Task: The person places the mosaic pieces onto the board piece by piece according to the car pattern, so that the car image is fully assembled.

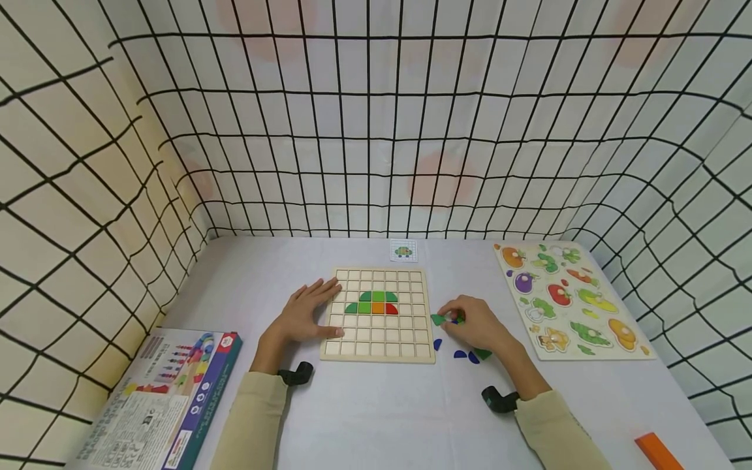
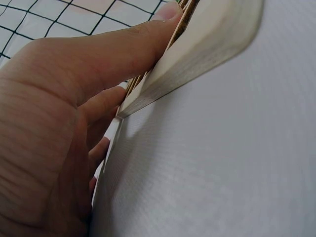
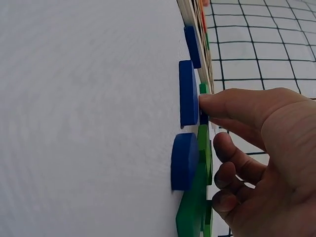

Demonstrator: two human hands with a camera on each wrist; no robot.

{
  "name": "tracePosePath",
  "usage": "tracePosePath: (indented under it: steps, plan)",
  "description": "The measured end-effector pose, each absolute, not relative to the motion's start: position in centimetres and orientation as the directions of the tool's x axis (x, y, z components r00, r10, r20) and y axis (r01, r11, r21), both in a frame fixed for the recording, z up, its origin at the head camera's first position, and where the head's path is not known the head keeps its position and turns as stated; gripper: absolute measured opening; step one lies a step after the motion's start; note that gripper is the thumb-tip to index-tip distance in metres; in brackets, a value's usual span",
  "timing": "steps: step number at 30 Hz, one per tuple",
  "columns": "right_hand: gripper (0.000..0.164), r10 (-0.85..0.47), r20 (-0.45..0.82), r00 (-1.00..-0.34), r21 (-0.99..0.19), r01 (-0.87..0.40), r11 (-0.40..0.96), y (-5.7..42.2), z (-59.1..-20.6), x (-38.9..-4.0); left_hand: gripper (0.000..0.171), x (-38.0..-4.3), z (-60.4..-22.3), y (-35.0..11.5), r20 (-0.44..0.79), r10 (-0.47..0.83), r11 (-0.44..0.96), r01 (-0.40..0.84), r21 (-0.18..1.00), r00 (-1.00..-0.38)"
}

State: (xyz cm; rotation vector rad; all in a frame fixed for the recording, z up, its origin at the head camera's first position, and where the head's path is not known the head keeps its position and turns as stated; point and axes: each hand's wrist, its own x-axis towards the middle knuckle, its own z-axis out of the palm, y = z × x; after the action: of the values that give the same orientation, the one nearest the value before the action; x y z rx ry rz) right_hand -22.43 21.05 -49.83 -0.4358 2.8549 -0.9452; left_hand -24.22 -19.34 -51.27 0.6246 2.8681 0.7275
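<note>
A green piece [image 1: 438, 319] sits pinched at the fingertips of the right hand [image 1: 472, 325], just right of the wooden board [image 1: 378, 350]. The left hand [image 1: 305, 312] lies flat, fingers spread straight on the board's left edge.

The left hand [image 1: 307, 312] rests flat on the wooden grid board [image 1: 379, 315] while the right hand [image 1: 478, 324] pinches a green wooden piece [image 1: 438, 319] beside it.
</note>
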Motion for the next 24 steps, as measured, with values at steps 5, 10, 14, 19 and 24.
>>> tracePosePath:
  steps: [5,10,14,19,24]
  plan:
    - [0.025,-0.316,-0.014,-0.949,-0.591,-0.247,0.768,20.87,-49.90,-22.54,0.104,-24.23,-51.29,-19.38,-0.004,0.416,0.798,0.363,0.481,-0.909]
    - [0.021,-0.318,-0.002,-0.948,-0.589,-0.256,0.767,20.75,-49.85,-22.66,0.104,-24.18,-51.25,-19.38,-0.004,0.415,0.797,0.361,0.485,-0.910]
    - [0.020,-0.299,0.009,-0.954,-0.597,-0.245,0.764,20.81,-49.69,-22.74,0.104,-24.17,-51.23,-19.32,-0.011,0.414,0.801,0.359,0.479,-0.910]
    - [0.021,-0.267,0.033,-0.963,-0.623,-0.229,0.748,20.81,-49.55,-23.01,0.103,-24.13,-51.14,-19.24,-0.007,0.416,0.799,0.362,0.480,-0.909]
    - [0.022,-0.244,0.052,-0.968,-0.628,-0.221,0.746,20.27,-49.49,-23.18,0.102,-24.05,-51.05,-19.17,-0.004,0.416,0.793,0.360,0.491,-0.909]
